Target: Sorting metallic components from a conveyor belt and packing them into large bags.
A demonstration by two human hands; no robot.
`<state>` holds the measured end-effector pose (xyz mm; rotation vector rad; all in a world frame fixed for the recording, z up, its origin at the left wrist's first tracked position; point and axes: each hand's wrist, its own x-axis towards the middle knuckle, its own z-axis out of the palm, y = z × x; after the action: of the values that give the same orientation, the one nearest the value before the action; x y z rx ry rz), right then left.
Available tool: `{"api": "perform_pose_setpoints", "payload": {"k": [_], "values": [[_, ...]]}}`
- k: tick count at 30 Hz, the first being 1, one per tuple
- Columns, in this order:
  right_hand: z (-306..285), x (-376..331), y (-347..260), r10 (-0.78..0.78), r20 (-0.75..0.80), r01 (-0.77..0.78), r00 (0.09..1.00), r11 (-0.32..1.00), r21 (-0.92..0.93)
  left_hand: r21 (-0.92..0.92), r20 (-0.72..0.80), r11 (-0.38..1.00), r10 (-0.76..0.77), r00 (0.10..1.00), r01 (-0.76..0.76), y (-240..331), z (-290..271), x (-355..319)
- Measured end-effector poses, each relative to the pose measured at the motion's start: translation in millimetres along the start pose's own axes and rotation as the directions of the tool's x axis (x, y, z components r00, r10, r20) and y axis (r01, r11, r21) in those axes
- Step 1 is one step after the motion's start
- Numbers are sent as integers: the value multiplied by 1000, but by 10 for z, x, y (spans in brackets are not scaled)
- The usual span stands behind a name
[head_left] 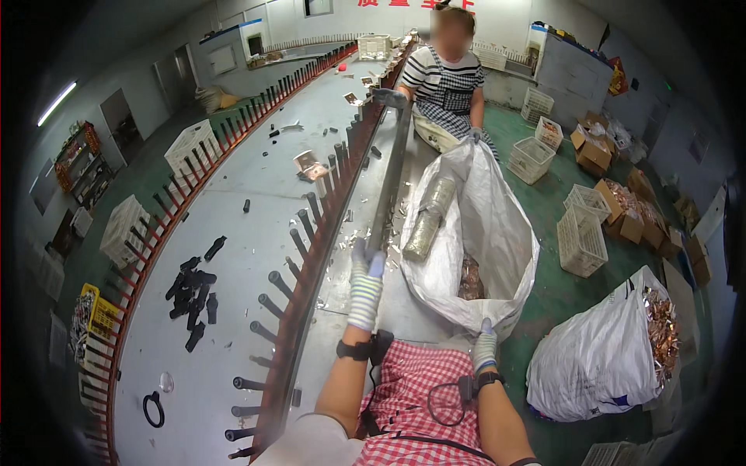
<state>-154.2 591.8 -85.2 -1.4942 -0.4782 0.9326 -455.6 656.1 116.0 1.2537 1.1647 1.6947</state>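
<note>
My left hand (365, 291), in a striped knit glove, is closed round the near end of a long dark bar (392, 167). That bar runs away from me along the table edge, and a co-worker's gloved hand (391, 98) is at its far end. Low on the right, my right hand (485, 348) grips the near rim of a large white woven sack (513, 248), whose mouth gapes open. A greenish-silver cylindrical bundle (432, 221) lies at the sack's left side, with a brownish mass (470, 281) deeper in. The co-worker's other hand (475, 136) holds the sack's far rim.
Rows of dark upright pegs (272, 303) edge the long grey table (233, 186). Black parts (191, 291) lie heaped on it near a black ring (154, 409). A second, full white sack (590, 357) stands right; crates (581, 241) and cardboard boxes (594, 147) are beyond it.
</note>
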Motion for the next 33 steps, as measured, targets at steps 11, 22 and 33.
{"api": "perform_pose_setpoints", "payload": {"k": [11, 22, 33], "values": [[64, -100, -83, -52, -29, 55, 998, 994, 94, -193, -385, 953, 146, 911, -234, -154, -253, 1142], [45, -170, -216, 35, -20, -34, 999, 999, 21, -415, -549, 799, 161, 820, -435, -186, -473, 1071], [61, -288, -390, 16, -46, -13, 999, 998, 58, -423, -602, 837, 26, 798, -347, 217, -591, 696]]}}
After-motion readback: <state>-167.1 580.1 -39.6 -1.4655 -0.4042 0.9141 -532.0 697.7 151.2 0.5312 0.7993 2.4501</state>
